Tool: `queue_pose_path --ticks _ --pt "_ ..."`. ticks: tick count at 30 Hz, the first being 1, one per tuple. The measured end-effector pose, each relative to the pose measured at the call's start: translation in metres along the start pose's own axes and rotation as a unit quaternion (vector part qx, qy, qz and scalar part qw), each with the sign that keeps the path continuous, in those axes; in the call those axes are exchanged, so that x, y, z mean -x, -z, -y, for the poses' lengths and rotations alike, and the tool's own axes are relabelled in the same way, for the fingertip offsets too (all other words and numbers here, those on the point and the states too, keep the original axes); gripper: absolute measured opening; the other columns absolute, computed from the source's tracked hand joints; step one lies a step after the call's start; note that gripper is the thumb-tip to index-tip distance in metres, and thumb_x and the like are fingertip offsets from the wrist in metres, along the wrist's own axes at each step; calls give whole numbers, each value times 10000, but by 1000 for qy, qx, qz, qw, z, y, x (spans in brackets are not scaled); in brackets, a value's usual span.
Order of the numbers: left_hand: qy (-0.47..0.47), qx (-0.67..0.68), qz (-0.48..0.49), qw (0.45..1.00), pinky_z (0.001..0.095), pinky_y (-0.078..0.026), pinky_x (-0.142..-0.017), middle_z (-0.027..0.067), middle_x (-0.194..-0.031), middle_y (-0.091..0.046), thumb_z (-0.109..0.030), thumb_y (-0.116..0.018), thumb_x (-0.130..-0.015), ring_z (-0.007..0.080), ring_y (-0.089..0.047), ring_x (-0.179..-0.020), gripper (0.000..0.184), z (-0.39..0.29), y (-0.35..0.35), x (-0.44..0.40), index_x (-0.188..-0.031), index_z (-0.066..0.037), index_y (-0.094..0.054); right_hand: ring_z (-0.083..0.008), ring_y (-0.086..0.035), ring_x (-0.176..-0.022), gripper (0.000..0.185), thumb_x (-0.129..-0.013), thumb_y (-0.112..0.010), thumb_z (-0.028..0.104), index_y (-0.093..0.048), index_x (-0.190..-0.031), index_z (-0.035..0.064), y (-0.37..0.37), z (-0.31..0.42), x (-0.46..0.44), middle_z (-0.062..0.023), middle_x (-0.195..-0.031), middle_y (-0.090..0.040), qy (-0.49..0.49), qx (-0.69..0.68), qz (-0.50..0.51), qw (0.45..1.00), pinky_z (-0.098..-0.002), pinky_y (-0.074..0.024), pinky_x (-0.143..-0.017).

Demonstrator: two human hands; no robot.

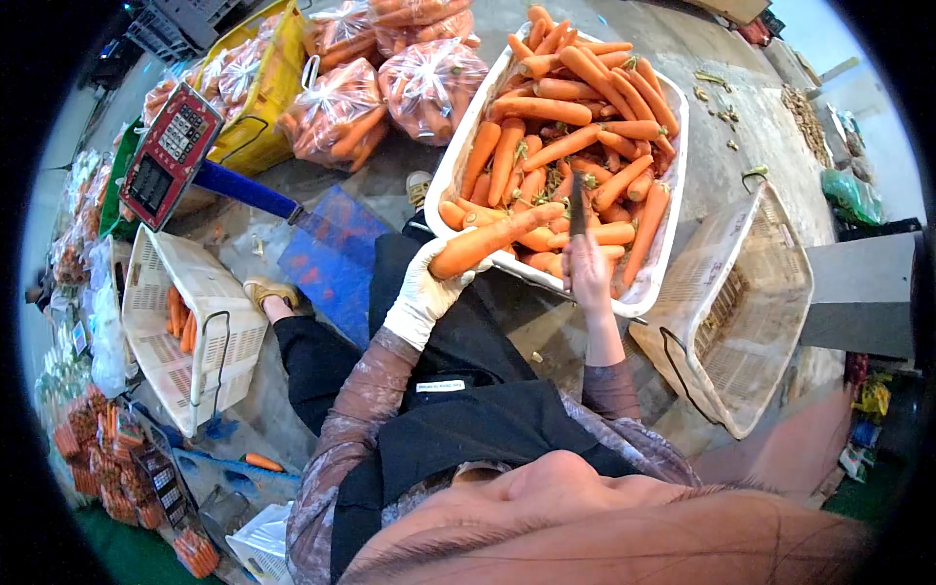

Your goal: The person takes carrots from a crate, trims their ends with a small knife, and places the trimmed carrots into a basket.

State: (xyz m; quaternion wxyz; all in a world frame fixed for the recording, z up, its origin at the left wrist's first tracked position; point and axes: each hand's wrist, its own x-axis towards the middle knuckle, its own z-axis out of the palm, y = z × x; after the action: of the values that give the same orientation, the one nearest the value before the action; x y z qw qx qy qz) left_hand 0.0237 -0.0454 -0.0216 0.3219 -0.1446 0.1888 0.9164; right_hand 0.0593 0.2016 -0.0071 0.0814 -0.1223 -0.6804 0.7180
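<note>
My left hand (429, 288), in a white glove, is closed round a large carrot (497, 240) whose tip points up and right. To its right my bare right hand (588, 270) grips a knife (577, 207) with a dark blade pointing away from me. Blade and carrot are apart, the blade a little to the right of the tip. Both hands are at the near edge of a white crate (680, 146), heaped with loose carrots (565, 144).
Bagged carrots (336, 112) stand beyond the crate, near a yellow crate (268, 93). At left are a scale display (170, 156), its blue platform (336, 255) and a tilted crate (229, 366) holding some carrots. Another tilted crate (731, 283) is at right.
</note>
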Motion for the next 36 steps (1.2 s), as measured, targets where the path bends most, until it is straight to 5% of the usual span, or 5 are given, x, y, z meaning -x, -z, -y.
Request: queue_pose_path --ticks 1,13,18,21,36 --pt "3 0 0 1000 292 -603 -654 254 -1129 -580 -298 -598 -842 380 -632 -947 571 0 1 0 -1245 81 -454 -53 -396 -428 280 -1007 -405 295 -480 -895 49 1 -1 2 18 -567 -430 -37 33 77 996 -199 -321 -378" --pt "26 -26 18 999 281 -603 -604 254 -1113 -586 -324 -594 -833 375 -640 -932 606 1 -2 1 -1256 84 -445 -72 -442 -492 315 -983 -464 267 -536 -782 36 -2 -21 -6 12 -559 -446 24 154 3 988 -257 -363 -453" --pt "17 -74 5 997 282 -599 -647 247 -1147 -575 -312 -587 -840 376 -631 -961 601 4 -8 3 -1291 56 -437 -193 -535 -535 356 -976 -450 283 -557 -781 5 -11 -30 -2 -72 -579 -535 54 245 23 968 -344 -418 -523" --pt "24 -72 2 997 279 -596 -659 241 -1170 -567 -307 -583 -843 375 -630 -963 602 4 -1 0 -1312 37 -427 -37 -386 -493 301 -991 -447 267 -523 -788 57 -14 -43 -1 33 -606 -444 31 159 35 986 -213 -299 -414" --pt "12 -100 -3 995 302 -576 -737 221 -1171 -573 -310 -575 -839 348 -636 -955 605 6 -5 2 -1316 30 -425 -147 -489 -540 405 -979 -441 319 -559 -751 7 -5 -46 -8 -51 -572 -498 -5 184 -4 983 -323 -394 -515"
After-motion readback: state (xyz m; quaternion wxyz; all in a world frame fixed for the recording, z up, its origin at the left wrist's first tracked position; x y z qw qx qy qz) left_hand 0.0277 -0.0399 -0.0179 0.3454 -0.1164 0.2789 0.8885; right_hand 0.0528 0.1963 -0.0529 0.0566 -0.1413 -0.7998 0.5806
